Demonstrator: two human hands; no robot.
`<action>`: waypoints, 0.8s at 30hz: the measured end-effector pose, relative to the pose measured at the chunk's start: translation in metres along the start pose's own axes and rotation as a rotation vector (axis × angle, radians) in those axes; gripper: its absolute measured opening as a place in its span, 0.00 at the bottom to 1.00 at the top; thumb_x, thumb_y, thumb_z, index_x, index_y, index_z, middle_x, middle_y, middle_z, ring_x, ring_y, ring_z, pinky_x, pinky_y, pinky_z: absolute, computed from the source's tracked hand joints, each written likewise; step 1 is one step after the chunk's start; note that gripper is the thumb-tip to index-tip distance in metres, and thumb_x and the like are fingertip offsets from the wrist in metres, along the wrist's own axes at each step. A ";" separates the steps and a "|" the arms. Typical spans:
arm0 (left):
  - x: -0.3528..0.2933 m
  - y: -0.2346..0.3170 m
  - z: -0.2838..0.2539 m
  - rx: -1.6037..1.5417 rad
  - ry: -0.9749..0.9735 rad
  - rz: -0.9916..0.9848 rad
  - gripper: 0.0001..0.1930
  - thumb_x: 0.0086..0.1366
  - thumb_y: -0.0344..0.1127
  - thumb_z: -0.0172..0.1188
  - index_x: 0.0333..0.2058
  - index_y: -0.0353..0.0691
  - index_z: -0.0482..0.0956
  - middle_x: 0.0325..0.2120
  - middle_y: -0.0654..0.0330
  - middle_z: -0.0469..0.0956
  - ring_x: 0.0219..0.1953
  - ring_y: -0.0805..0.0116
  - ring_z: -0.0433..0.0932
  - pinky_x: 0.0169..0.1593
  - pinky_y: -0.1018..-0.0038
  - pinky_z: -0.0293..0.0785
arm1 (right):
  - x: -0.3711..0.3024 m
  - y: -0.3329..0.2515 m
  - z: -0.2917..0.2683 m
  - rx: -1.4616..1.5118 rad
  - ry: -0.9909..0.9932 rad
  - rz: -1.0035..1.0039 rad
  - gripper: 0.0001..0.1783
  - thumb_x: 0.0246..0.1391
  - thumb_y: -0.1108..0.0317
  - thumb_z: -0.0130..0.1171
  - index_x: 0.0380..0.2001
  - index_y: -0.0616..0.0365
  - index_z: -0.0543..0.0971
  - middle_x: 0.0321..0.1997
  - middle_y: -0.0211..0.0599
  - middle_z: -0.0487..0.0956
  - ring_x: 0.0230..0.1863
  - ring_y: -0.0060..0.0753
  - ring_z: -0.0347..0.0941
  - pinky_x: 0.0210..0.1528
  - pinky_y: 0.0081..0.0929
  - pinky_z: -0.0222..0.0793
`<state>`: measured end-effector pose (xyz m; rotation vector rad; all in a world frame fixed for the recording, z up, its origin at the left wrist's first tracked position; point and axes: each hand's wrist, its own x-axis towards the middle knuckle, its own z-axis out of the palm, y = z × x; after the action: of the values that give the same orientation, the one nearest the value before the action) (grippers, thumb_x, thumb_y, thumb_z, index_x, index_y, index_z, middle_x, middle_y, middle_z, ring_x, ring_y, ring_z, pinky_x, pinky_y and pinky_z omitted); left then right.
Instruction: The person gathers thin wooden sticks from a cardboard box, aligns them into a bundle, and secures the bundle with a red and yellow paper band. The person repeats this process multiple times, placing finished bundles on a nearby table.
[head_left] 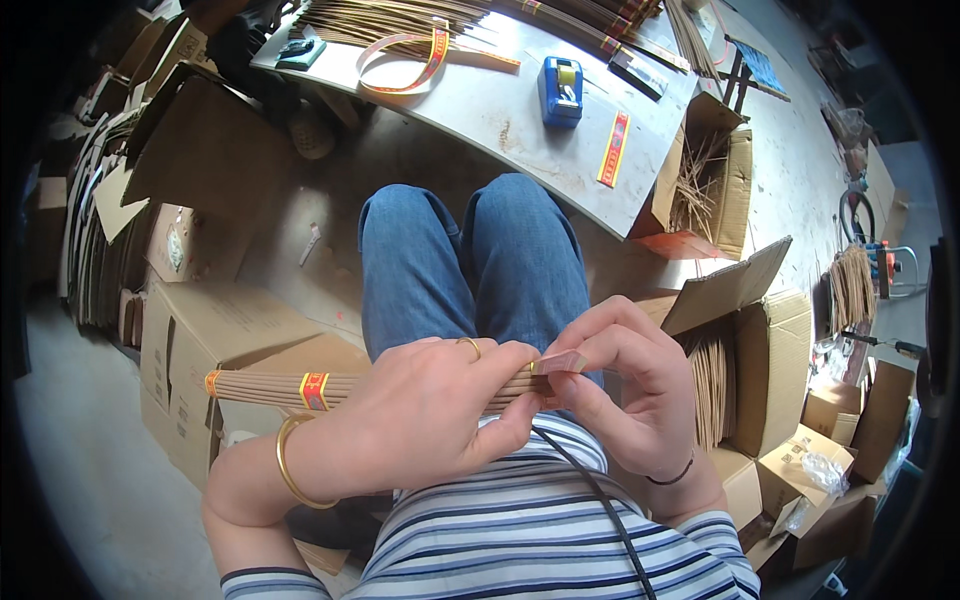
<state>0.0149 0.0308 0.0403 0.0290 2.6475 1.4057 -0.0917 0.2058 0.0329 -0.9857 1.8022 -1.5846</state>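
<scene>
A bundle of thin brown incense sticks lies level across my lap. My left hand is wrapped round it from above, near its right end. Red-and-yellow paper bands circle the bundle at its left tip and a little farther in. At the right end, my right hand pinches a pale pinkish paper strip between thumb and forefinger, against the stick ends. The strip shows its plain back, and its far side is hidden by my fingers.
On the table ahead are a blue tape dispenser, a loose printed band, a curled band strip and piles of sticks. An open carton of sticks stands at my right, a closed carton at my left.
</scene>
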 end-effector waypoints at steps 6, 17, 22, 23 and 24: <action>0.001 -0.001 -0.005 -0.033 -0.054 -0.020 0.12 0.61 0.39 0.56 0.40 0.39 0.73 0.25 0.51 0.77 0.29 0.49 0.78 0.31 0.59 0.73 | -0.002 -0.003 0.000 -0.122 -0.008 -0.058 0.08 0.46 0.78 0.64 0.33 0.61 0.82 0.36 0.38 0.76 0.34 0.30 0.75 0.37 0.24 0.71; 0.007 0.000 -0.013 -0.184 -0.172 -0.051 0.18 0.65 0.43 0.50 0.47 0.38 0.73 0.29 0.47 0.79 0.33 0.47 0.79 0.37 0.57 0.74 | -0.008 0.013 -0.004 -0.353 0.021 -0.450 0.15 0.39 0.72 0.69 0.36 0.55 0.84 0.39 0.36 0.77 0.37 0.34 0.73 0.39 0.26 0.71; 0.011 0.009 -0.023 -0.194 -0.297 -0.115 0.19 0.64 0.39 0.50 0.50 0.34 0.71 0.34 0.45 0.79 0.37 0.46 0.79 0.40 0.60 0.74 | -0.011 0.012 -0.003 -0.297 0.049 -0.459 0.15 0.37 0.74 0.67 0.34 0.52 0.85 0.40 0.36 0.77 0.39 0.34 0.73 0.37 0.26 0.71; 0.011 0.009 -0.024 -0.180 -0.318 -0.121 0.20 0.64 0.38 0.49 0.51 0.33 0.71 0.36 0.45 0.79 0.38 0.46 0.79 0.42 0.62 0.75 | -0.011 0.014 -0.003 -0.308 0.044 -0.470 0.15 0.36 0.73 0.66 0.34 0.52 0.85 0.40 0.36 0.77 0.39 0.34 0.72 0.37 0.26 0.71; 0.011 0.008 -0.024 -0.173 -0.313 -0.109 0.20 0.64 0.38 0.49 0.52 0.32 0.70 0.37 0.45 0.79 0.39 0.46 0.79 0.42 0.62 0.75 | -0.011 0.015 -0.004 -0.319 0.039 -0.481 0.15 0.36 0.73 0.66 0.34 0.52 0.85 0.41 0.36 0.77 0.39 0.34 0.72 0.37 0.25 0.71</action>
<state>0.0009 0.0170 0.0590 0.0781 2.2370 1.4556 -0.0906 0.2176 0.0174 -1.6469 1.9866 -1.6130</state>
